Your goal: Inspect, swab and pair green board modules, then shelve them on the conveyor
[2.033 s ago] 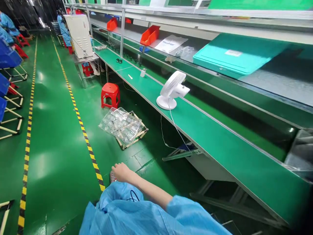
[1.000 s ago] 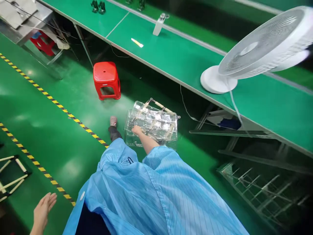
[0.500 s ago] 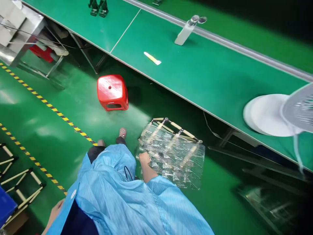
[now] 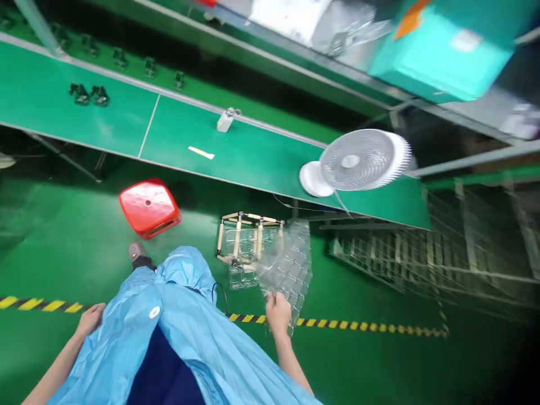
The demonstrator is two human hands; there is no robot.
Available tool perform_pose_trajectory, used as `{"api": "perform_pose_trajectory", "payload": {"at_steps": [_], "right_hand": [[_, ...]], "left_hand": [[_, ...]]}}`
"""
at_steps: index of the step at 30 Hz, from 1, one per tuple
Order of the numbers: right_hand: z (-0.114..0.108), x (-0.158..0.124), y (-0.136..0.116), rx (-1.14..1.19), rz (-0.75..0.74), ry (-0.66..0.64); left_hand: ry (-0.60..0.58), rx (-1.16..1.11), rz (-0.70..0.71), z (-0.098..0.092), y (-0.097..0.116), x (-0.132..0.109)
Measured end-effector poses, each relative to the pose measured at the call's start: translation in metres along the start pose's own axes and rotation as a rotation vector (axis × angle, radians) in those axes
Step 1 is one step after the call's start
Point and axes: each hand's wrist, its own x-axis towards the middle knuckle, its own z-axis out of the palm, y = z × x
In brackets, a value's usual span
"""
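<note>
My right hand [image 4: 278, 312] is closed on the edge of a clear plastic blister tray [image 4: 291, 270], which hangs tilted beside a low rack. This rack [image 4: 236, 239] is made of cream tubes with black joints and stands on the floor. Another clear moulded tray [image 4: 243, 278] shows low within the rack's frame. At my left side, my left hand [image 4: 91, 319] hangs against the blue smock [image 4: 177, 315]. Its fingertips are hidden or blurred, so I cannot tell whether it is open or closed.
A red stool [image 4: 149, 207] stands before the long green workbench [image 4: 253, 169]. On the bench are a white fan [image 4: 358, 160], a white bottle [image 4: 225, 121], a yellowish-white strip [image 4: 201, 152] and small dark fixtures [image 4: 89, 95]. Wire racks [image 4: 392, 253] are at right. Striped tape [image 4: 337, 324] marks the floor.
My view has swung to the right and up. The clear tray in my right hand has come away from the rack and now hangs tilted on its right side.
</note>
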Motion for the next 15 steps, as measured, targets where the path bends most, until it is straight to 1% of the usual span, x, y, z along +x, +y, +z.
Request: {"api": "perform_pose_trajectory", "payload": {"at_steps": [2,4,5,7,9,11,13,15], "right_hand": [[-0.014,-0.035,-0.025,0.022,-0.101,0.101],[-0.026,-0.058,-0.049,0.026,-0.202,0.182],[-0.032,-0.062,-0.060,0.023,-0.241,0.211],[-0.044,-0.057,-0.076,0.010,-0.289,0.230],[-0.054,-0.034,-0.088,-0.008,-0.309,0.194],[-0.061,0.005,-0.098,-0.031,-0.308,0.118],[-0.065,0.054,-0.108,-0.061,-0.292,0.030],[-0.066,0.111,-0.116,-0.094,-0.274,-0.055]], "left_hand": [[-0.029,-0.051,-0.049,-0.036,0.030,0.033],[-0.048,-0.108,-0.078,-0.070,0.056,0.062],[-0.049,-0.128,-0.085,-0.087,0.067,0.075],[-0.030,-0.146,-0.095,-0.115,0.091,0.100],[0.002,-0.135,-0.100,-0.134,0.115,0.121],[0.027,-0.110,-0.089,-0.140,0.141,0.139],[0.038,-0.084,-0.047,-0.133,0.170,0.153],[0.052,-0.070,0.042,-0.116,0.198,0.162]]}}
